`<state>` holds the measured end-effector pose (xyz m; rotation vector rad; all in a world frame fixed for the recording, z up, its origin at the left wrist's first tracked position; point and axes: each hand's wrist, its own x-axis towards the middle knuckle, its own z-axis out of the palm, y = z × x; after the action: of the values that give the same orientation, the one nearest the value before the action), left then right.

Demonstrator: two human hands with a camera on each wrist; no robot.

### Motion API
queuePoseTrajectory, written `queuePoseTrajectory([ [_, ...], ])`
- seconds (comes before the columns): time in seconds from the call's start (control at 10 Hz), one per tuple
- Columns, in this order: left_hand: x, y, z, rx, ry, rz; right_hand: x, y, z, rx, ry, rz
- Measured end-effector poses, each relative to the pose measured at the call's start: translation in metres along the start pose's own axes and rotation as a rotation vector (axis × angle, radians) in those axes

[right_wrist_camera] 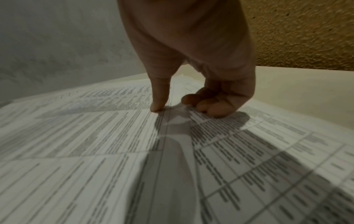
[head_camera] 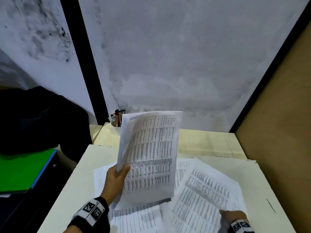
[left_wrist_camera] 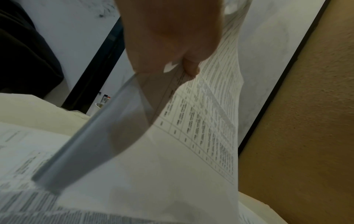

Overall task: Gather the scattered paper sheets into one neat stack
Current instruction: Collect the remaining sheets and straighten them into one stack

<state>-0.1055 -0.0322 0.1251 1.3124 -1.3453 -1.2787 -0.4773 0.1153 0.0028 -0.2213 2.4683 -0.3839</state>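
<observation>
Sheets lifted upright over table, pinched at their left edge by left hand | loose sheets spread flat near right | right hand on them, forefinger tip down, other fingers curled | pen cup far left

Dim room with light from above; the right hand throws a dark shadow on the blurry papers, and edges bend
</observation>
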Motion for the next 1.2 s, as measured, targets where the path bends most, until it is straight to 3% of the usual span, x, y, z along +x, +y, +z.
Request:
queuePoseTrajectory([
  [0.3, 0.000, -0.002, 0.002, 0.004, 0.002, -0.014, -0.024, -0.014, 0.029, -0.209, 0.039, 0.146],
  [0.6, -0.010, 0.003, -0.012, -0.023, 0.046, -0.035, -0.023, -0.003, 0.010, -0.118, 0.122, 0.138],
  [0.8, -0.015, 0.006, -0.027, -0.032, 0.094, -0.019, -0.020, 0.013, 0.001, 0.018, 0.156, 0.261],
  [1.0, -0.017, 0.000, -0.036, -0.032, 0.111, -0.038, -0.026, 0.024, 0.003, -0.004, 0.212, 0.263],
  [1.1, -0.018, 0.002, -0.037, -0.024, 0.100, -0.038, -0.015, 0.029, 0.000, 0.050, 0.217, 0.269],
  [1.2, -0.020, 0.004, -0.034, -0.031, 0.092, -0.031, 0.003, 0.032, 0.002, 0.034, 0.124, 0.277],
])
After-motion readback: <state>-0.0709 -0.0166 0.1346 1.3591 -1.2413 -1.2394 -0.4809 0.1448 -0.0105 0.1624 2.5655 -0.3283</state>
